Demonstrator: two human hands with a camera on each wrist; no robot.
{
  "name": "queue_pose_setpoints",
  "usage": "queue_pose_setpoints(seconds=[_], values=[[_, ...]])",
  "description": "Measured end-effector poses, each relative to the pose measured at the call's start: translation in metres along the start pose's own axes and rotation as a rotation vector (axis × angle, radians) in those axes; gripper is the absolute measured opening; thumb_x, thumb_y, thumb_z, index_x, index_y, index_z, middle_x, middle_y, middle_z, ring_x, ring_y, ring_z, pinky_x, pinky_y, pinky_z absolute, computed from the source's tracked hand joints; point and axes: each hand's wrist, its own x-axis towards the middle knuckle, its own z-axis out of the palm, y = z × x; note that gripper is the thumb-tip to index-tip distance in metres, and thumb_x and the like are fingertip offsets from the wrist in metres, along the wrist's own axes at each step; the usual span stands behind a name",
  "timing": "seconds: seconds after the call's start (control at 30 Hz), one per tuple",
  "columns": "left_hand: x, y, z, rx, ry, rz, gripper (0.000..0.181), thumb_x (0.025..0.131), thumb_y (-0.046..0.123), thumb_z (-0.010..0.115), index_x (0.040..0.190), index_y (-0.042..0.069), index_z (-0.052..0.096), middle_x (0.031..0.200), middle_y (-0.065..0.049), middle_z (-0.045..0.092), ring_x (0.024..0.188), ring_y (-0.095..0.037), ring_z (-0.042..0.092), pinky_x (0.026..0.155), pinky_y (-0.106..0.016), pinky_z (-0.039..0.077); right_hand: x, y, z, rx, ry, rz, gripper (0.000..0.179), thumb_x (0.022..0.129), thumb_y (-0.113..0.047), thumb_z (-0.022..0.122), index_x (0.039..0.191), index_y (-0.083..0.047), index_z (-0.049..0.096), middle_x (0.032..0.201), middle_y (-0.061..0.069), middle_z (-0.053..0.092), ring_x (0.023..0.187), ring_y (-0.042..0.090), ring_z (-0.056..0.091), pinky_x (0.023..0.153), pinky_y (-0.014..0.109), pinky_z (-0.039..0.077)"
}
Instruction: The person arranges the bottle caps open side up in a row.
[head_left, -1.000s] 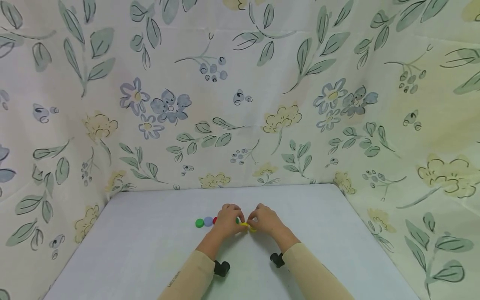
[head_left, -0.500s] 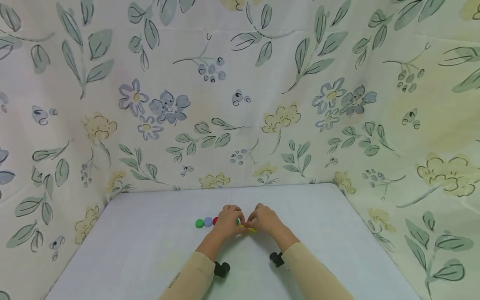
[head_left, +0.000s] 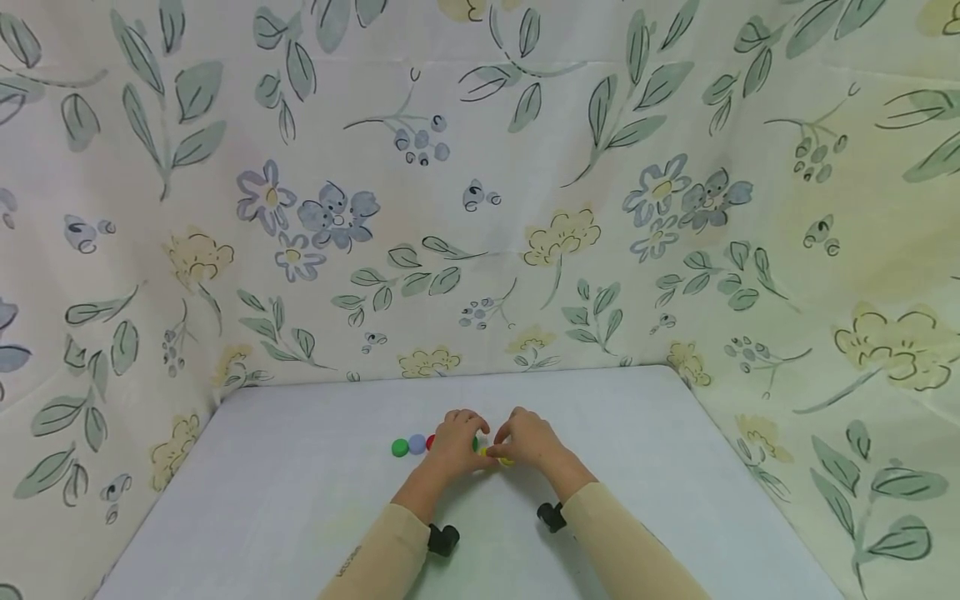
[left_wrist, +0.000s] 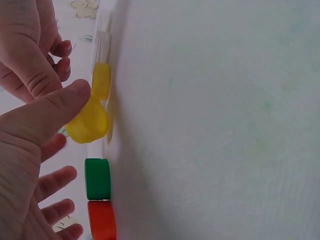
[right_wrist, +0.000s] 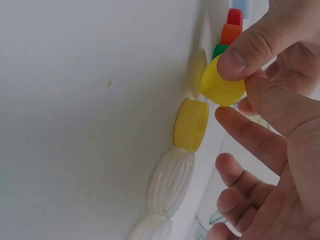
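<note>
Between my two hands a yellow bottle cap (right_wrist: 220, 87) is held tilted, just over the white surface. My left hand (head_left: 452, 443) grips it with the thumb pressed on its face, as the right wrist view shows. From the other side, my right hand (head_left: 531, 439) has its thumb and index finger at the rim, the other fingers loosely spread. The two thumbs meet at the cap. A second yellow cap (right_wrist: 185, 125) stands right beside it, followed by a clear cap (right_wrist: 162, 180). On the left side are a green cap (left_wrist: 97, 179) and an orange cap (left_wrist: 102, 220).
The row of caps runs on past my left hand with a red cap (head_left: 431, 442), a light blue cap (head_left: 417, 443) and another green cap (head_left: 400, 447). Another clear cap (right_wrist: 150, 230) ends the visible right part. Floral cloth (head_left: 480, 208) hangs behind the white table (head_left: 300, 500).
Both hands stay over the same spot. Their fingertips shift slightly around the held yellow cap, and the index fingers lift a little. The other visible caps keep their places.
</note>
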Motion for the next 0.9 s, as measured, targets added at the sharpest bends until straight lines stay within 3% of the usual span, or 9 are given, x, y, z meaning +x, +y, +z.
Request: queue_pose_setpoints(seconds=[0.1,0.2,0.6,0.9], values=[[-0.0007,0.0003,-0.0009,0.04,-0.012,-0.01,0.047,0.08,0.047,0.086,0.113,0.015,0.074,0.135,-0.011,0.056,0.133,-0.039,0.041,0.108,-0.057,0.039,-0.0006,-0.0005,-0.0004,0.013,-0.008,0.016,0.025,0.082,-0.04,0.087,0.089,-0.017,0.08,0.108,0.006,0.059,0.093,0.023,0.053,0.085,0.044,0.051],[-0.001,0.0012,-0.002,0.07,-0.038,-0.021,0.041,0.081,0.048,0.085,0.108,0.018,0.079,0.137,-0.012,0.055,0.134,-0.04,0.04,0.108,-0.059,0.037,-0.0013,-0.0009,-0.0016,0.022,-0.013,0.026,0.025,0.082,-0.039,0.087,0.089,-0.016,0.08,0.108,0.006,0.059,0.095,0.024,0.054,0.086,0.045,0.051],[-0.0037,0.002,-0.0055,0.034,-0.1,-0.037,0.025,0.084,0.036,0.085,0.102,0.021,0.079,0.142,-0.011,0.053,0.138,-0.04,0.035,0.116,-0.058,0.028,0.0005,0.0021,-0.0025,0.018,-0.056,0.009,0.019,0.081,-0.029,0.089,0.094,-0.017,0.081,0.108,0.007,0.058,0.099,0.026,0.054,0.092,0.048,0.05],[-0.005,0.0065,-0.0057,0.054,-0.095,-0.033,0.023,0.084,0.031,0.085,0.104,0.02,0.078,0.14,-0.014,0.054,0.137,-0.04,0.036,0.115,-0.059,0.028,-0.0011,0.0014,0.0017,-0.04,-0.036,-0.046,0.018,0.082,-0.025,0.088,0.097,-0.018,0.081,0.106,0.007,0.059,0.095,0.025,0.053,0.088,0.048,0.05]])
